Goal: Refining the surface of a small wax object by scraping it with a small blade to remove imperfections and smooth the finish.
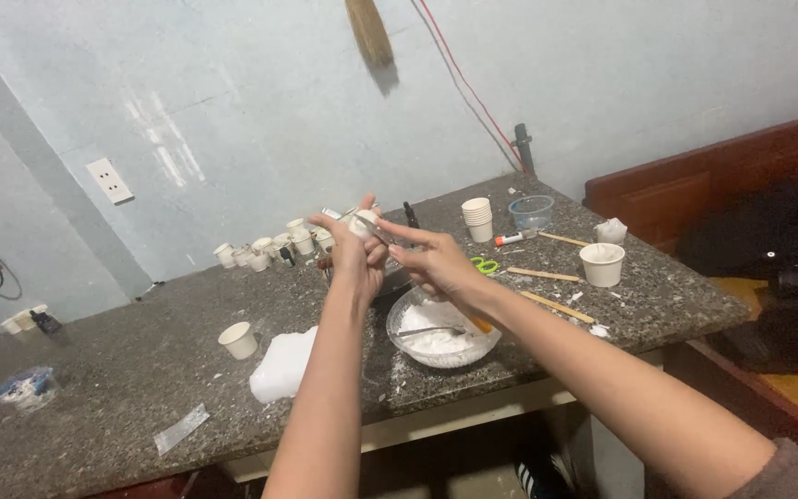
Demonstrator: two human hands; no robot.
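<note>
The left hand is wrapped around a small white cup and holds it up in the air. The right hand pinches a thin metal tool, and the tip of the tool is at the top of the cup. Both hands are closed on their things.

Right under the hands sits a clear bowl with white powder and a spoon in it. The bowl stands on a dark speckled stone table. The table is messy with white bits.

To the left lie a white bag and one paper cup. A row of little white cups stands at the back by the wall. To the right are a stack of cups, green scissors, wooden sticks and a white tub.

The wall is pale blue with a white socket and a red wire.
</note>
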